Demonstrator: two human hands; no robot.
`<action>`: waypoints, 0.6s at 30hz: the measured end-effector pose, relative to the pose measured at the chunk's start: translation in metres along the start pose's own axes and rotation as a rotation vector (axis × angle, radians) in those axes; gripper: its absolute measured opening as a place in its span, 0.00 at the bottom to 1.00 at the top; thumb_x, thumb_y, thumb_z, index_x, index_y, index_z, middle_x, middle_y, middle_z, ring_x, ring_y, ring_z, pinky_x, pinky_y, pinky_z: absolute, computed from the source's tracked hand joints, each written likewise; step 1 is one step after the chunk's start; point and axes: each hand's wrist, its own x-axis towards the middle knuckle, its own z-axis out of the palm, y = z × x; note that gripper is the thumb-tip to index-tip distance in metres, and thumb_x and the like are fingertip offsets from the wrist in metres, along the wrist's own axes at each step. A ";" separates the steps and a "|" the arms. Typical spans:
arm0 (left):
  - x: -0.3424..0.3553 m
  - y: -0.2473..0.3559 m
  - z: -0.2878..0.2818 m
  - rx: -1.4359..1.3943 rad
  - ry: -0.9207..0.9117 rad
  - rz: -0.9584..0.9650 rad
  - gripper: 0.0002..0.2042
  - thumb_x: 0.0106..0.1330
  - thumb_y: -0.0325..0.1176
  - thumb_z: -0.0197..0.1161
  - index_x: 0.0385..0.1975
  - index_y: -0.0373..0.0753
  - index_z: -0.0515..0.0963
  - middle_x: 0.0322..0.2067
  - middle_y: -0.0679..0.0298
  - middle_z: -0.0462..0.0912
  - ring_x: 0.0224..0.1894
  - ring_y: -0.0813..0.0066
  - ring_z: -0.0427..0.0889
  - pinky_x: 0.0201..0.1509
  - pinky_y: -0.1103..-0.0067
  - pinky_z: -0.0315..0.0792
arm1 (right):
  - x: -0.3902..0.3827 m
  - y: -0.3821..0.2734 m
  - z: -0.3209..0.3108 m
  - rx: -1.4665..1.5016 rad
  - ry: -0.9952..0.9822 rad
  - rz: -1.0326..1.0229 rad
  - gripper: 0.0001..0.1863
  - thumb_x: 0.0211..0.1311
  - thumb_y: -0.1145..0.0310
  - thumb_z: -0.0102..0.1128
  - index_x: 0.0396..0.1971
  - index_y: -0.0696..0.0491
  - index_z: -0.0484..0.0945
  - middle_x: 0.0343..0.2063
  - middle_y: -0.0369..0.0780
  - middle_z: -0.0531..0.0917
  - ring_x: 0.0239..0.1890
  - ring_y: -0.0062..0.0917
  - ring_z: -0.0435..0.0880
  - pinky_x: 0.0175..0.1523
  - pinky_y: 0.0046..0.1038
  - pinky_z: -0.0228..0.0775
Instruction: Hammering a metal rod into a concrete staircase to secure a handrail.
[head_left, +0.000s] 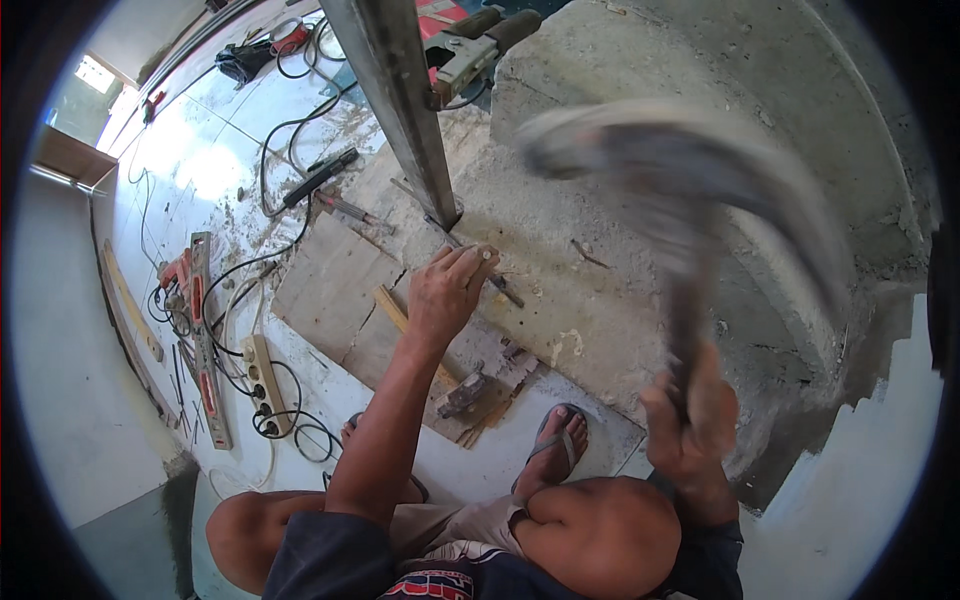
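Raised at the right, my right hand [690, 425] is closed round the handle of a hammer [685, 240]. Motion smears its head, which has a blunt end on the left and a long curved claw on the right. My left hand [447, 285] grips a chisel-like metal rod [487, 255] beside the foot of a steel post [395, 110]; only the rod's round end shows clearly. A thin metal bar [508, 293] lies on the rough concrete slab [580, 320] by this hand. Under my left forearm rests a second hammer [466, 395] with a wooden handle.
A cracked board [340, 280] lies before my feet. On the tiles at left are a spirit level [207, 340], a power strip [263, 380], tangled cables and a red power tool [175, 272]. A black electrode holder [320, 178] lies behind. Clamp-like metalwork [470, 60] adjoins the post; curved concrete steps [700, 50] rise at right.
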 end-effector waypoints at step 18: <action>0.003 0.010 -0.011 0.009 0.045 0.039 0.21 0.52 0.47 0.79 0.40 0.40 0.84 0.46 0.60 0.78 0.46 0.57 0.81 0.45 0.65 0.77 | -0.004 0.006 0.010 -0.160 0.000 -0.139 0.33 0.59 0.75 0.70 0.67 0.53 0.74 0.28 0.42 0.83 0.20 0.32 0.81 0.25 0.32 0.74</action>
